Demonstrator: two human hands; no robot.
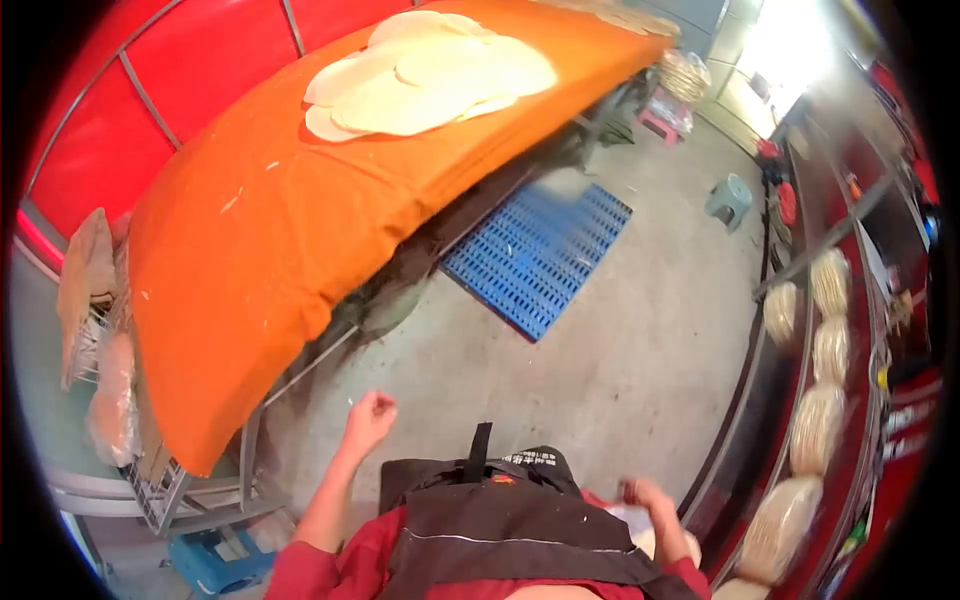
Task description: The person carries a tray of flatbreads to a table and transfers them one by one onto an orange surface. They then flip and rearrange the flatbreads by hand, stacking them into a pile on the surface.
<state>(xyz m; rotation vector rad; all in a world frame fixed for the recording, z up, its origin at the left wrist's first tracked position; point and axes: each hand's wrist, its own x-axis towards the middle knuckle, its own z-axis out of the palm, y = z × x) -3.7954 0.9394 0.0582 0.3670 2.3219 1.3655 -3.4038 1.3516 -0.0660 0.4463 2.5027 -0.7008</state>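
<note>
My left hand (pixel 370 418) is held out over the grey floor, its fingers curled in with nothing visible in them. On the right, my right hand (pixel 652 497) is close to my body with its fingers bent inward. A pale, rounded thing (pixel 640 528) shows between my right forearm and the dark apron (pixel 500 535); whether that hand grips it is hidden. Ahead, an orange cloth (pixel 270 230) covers a long table. A pile of thin round flatbreads (pixel 430 75) lies overlapping on the cloth, away from both hands.
A blue slatted pallet (pixel 530 260) lies on the floor beside the table. Stacks of bagged flatbreads (pixel 818 430) line the rack at right. A grey-green stool (pixel 730 200) and pink stool (pixel 660 125) stand farther back. A blue stool (pixel 215 560) is at lower left, below a wire rack (pixel 165 490).
</note>
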